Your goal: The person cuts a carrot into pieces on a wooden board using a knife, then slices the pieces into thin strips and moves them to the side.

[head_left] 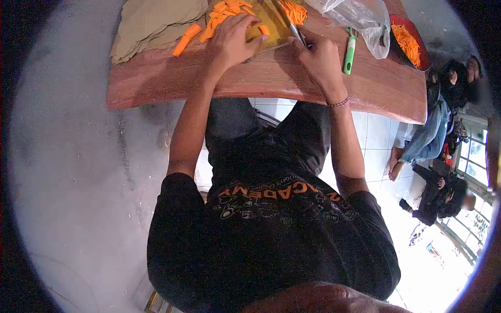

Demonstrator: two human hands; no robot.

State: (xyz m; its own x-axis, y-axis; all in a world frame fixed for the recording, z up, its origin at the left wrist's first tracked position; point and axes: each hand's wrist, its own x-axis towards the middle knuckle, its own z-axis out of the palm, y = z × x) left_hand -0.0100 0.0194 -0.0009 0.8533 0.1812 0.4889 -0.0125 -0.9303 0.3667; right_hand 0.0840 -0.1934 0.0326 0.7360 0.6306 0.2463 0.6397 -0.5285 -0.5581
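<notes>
My left hand [233, 43] rests over a yellowish cutting board [279, 40], thumb and fingertips on either side of a small carrot piece [264, 30]. Beside and beyond its fingers lies a pile of cut carrot pieces [224, 11]. The knife [297, 34] is gripped in my right hand [322, 56], its blade pointing away over the board. Thin carrot strips [294, 12] are heaped just right of the blade. Left of the board, a longer carrot piece [186, 39] lies near the edge of a brown sheet.
A green-handled peeler [349, 55] lies right of my right hand, near a clear plastic bag [360, 21]. Shredded carrot fills a dark red dish [425, 62] at the right edge of the wooden table [261, 83]. Brown layered sheets [151, 26] cover its left corner. Other people sit on the floor at right.
</notes>
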